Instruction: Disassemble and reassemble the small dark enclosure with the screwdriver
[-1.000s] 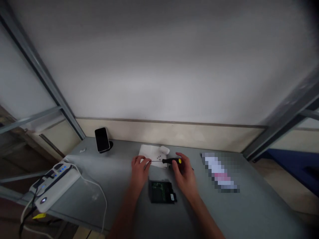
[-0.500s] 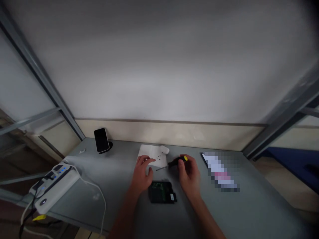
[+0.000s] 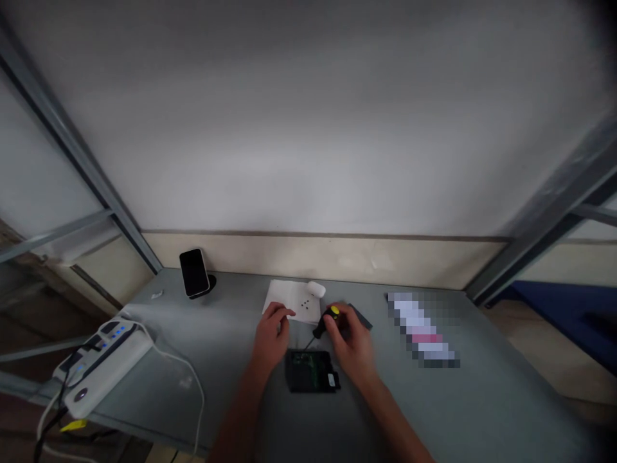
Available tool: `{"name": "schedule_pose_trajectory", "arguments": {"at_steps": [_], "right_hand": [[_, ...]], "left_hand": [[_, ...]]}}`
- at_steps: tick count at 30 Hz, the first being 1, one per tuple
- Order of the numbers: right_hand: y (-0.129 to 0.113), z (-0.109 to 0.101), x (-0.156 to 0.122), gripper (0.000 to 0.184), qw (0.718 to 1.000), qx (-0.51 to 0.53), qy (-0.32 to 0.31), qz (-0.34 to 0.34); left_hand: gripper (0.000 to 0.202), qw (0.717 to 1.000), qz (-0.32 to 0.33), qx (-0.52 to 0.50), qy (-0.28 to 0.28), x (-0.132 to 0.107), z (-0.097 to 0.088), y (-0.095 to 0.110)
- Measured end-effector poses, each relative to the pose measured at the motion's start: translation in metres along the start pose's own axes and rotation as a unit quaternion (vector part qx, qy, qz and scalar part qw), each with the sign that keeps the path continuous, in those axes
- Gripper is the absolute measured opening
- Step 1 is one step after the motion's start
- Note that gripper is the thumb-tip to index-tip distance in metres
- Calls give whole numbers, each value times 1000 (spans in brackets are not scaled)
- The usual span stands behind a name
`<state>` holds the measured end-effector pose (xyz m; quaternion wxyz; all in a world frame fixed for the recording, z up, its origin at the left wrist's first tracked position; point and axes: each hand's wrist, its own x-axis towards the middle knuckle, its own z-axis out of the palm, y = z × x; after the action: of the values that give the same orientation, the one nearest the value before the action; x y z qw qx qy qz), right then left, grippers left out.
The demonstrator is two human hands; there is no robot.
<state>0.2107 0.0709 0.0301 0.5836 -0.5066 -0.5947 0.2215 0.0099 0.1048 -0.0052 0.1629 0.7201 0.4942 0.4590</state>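
A small dark circuit board device (image 3: 311,371) lies on the grey table (image 3: 231,360) in front of me. My right hand (image 3: 349,341) grips a screwdriver (image 3: 324,325) with a black handle and yellow cap, its thin shaft pointing down at the device's top edge. My left hand (image 3: 272,331) rests on the table just left of the device, fingers curled, fingertips near a white sheet (image 3: 294,310) that carries several tiny dark screws (image 3: 304,302). What its fingers hold, if anything, is too small to see.
A black phone (image 3: 194,272) leans on a stand at the back left. A white power strip (image 3: 99,363) with cables sits at the left edge. A small white case (image 3: 317,289) lies behind the sheet, a dark flat piece (image 3: 360,316) beside my right hand, a blurred object (image 3: 424,329) to the right.
My right hand swung the screwdriver from lying level over the white sheet to pointing down at the device. My left hand let go of the tip and stayed by the sheet.
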Motion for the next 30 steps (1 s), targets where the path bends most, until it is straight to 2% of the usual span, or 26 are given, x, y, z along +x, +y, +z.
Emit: {"name": "schedule_pose_trajectory", "arguments": {"at_steps": [16,19,22,24,26,28,30], "right_hand": [[-2,2,-3,24,1000,-2,-24,3],[-7,3,-4,27,998,18,-57,-2],[-16,10,-1,26,992,68,-109,-14],[-25,17,5,19,984,99,-147,-22],[-34,23,13,11,978,117,-169,-28],[-41,27,22,17,966,161,-200,-17],[-44,27,29,23,945,221,-242,4]], "left_hand": [[31,999,-6,-14,-30,3,-3,8],[30,998,-7,-44,-43,3,-4,14],[21,991,-32,-120,-53,3,-2,19],[13,971,-81,-219,-54,2,0,17],[14,929,-137,-337,-63,2,1,13],[24,891,-169,-413,-78,2,1,9],[29,878,-173,-438,-88,2,2,5]]}}
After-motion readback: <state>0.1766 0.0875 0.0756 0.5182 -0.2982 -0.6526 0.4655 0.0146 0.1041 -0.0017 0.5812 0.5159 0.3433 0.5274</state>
